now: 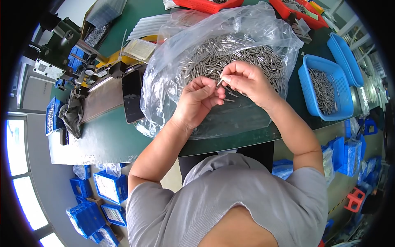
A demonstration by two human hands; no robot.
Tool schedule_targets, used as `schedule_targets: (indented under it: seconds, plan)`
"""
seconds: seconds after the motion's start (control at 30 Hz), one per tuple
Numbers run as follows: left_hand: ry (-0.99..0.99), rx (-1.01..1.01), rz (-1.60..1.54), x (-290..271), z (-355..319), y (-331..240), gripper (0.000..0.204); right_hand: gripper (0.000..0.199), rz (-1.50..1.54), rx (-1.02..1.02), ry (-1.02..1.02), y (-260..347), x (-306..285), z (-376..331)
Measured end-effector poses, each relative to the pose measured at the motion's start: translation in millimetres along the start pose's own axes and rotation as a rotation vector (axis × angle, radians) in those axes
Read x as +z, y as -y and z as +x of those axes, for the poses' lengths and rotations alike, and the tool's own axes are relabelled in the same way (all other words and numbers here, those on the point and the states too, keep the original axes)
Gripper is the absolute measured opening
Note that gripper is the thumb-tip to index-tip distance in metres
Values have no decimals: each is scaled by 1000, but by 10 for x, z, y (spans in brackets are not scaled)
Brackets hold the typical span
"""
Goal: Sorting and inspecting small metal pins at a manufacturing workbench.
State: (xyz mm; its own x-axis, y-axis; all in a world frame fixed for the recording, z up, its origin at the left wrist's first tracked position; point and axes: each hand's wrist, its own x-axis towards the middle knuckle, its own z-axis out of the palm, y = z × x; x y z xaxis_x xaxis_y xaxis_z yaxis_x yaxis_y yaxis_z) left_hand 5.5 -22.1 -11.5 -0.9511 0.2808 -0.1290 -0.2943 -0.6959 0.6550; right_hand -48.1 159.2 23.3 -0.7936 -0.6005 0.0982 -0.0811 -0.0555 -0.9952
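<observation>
Over a large clear plastic bag [164, 86], my two hands meet fingertip to fingertip. My right hand [249, 82] pinches a small slim metal pin [220, 82] between thumb and forefinger. The pin's lower end reaches the thumb and curled fingers of my left hand [197, 101], which are closed around it. Just beside the left fingertips lie a few loose pins [231, 94]; whether the left hand holds any of them I cannot tell. A wide heap of similar metal pins [222, 51] spreads on the bag right behind both hands.
A blue basket [305, 78] with more metal pins stands at right, another blue basket [343, 53] behind it. Red trays [210, 5] sit at the far edge. At left are a dark flat tablet-like slab [132, 96] and a bench fixture [66, 49]. Blue crates [109, 187] stand below the green table [119, 140].
</observation>
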Motion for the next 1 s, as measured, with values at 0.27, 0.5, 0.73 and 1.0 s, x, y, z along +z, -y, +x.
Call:
schedule_targets:
  seconds: [0.27, 0.5, 0.73, 1.0]
  plan:
    - [6, 21, 1, 12, -13, -1, 9, 10, 0, -1, -46, 3, 11, -16]
    - [6, 19, 13, -2, -12, 16, 8, 8, 9, 26, 3, -8, 34, -8]
    - [-42, 43, 57, -3, 11, 20, 7, 6, -36, 34, 6, -68, 49, -1]
    - [-183, 140, 26, -3, 6, -37, 7, 16, 770, 263, -232, 62, -57, 101]
